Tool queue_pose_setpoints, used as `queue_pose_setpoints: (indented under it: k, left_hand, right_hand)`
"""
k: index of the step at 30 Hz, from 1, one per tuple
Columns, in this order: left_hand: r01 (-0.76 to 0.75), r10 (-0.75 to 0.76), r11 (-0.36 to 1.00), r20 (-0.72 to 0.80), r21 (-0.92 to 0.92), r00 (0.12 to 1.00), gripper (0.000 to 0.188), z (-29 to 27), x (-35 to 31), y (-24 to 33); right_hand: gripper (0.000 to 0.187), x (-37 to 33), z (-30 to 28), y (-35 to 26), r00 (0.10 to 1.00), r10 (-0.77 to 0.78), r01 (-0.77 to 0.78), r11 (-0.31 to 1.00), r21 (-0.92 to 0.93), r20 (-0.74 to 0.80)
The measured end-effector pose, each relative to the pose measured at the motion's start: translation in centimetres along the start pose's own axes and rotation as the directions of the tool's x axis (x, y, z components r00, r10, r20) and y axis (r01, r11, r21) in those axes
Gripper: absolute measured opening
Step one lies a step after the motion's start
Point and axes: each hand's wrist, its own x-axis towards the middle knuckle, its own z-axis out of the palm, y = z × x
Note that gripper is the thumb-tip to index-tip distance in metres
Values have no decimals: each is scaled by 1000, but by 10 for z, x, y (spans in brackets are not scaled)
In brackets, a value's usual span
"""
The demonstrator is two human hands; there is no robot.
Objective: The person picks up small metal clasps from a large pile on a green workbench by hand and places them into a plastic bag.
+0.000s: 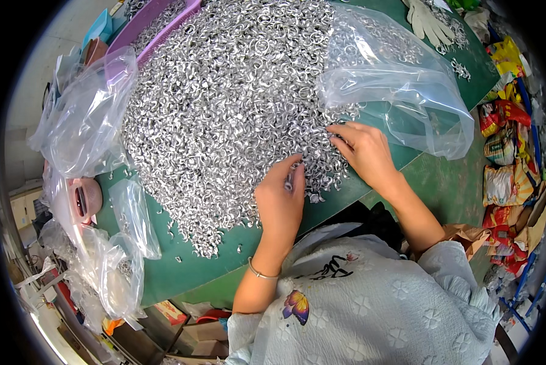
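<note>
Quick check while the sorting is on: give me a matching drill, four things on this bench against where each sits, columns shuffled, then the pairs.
Things:
1. pile of small silver metal rings
2. clear plastic bag
3. white work gloves
4. purple tray

Places:
A. far right corner of the green table
B. centre of the table, under both hands
C. far left, behind the heap
D. right of the heap, beyond the right hand

Pairs: 1-B, 2-D, 3-A, 4-C. The left hand pinches rings at the heap's near edge.
</note>
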Motion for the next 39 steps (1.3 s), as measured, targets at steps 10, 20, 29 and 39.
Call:
queue_pose_setpoints:
  k: [10,20,29,39]
  left_hand:
    - [-146,118,901,92,408,989,15,8,20,9]
    - [-180,107,916,214,359,971,14,4,30,6]
    - [-133,24,914,279,382,960,16,-3,32,16]
    - [399,-267,858,382,-324,885,12,-14,39,-2]
  right_hand:
    - [10,-3,-12,5,932,326,-347,679,647,157]
    - [12,5,-18,-1,796,341,-582,209,786,500]
    - [19,-5,-16,11,999,44,-50,954,294,27]
    - [8,-3,-19,9,981,109,-174,867,467,163]
